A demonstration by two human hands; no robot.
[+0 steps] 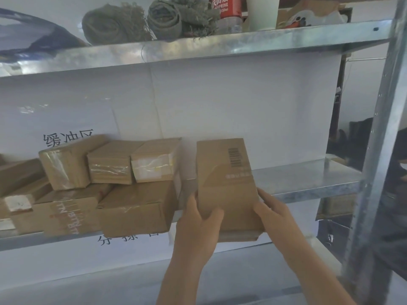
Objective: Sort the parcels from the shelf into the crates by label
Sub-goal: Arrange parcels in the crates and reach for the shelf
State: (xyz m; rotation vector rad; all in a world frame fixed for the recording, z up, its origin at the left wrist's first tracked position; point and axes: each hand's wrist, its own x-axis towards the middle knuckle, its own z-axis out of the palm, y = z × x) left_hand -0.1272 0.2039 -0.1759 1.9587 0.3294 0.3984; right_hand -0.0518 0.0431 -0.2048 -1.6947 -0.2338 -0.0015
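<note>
We hold one cardboard parcel (226, 186) between both hands in front of the middle shelf (308, 179), its long side running up toward twelve o'clock and a barcode (235, 157) printed near its upper right. Our left hand (198, 219) grips the lower left edge, thumb curled over the front face, and our right hand (273, 214) clasps the lower right edge from four o'clock, fingers wrapped behind. The parcel's lower end hangs out past the shelf's front lip; whether its far end touches the metal we cannot tell.

At nine o'clock from it a stack of taped parcels (110, 186) sits on the same shelf, just beside it but apart, with larger boxes below and three smaller ones on top. On the upper shelf (198, 49) at twelve o'clock lie rolled grey cloths (141, 20), a red-labelled bottle (226, 12) and a white cup (262, 12). A steel upright (378, 137) stands at three o'clock.
</note>
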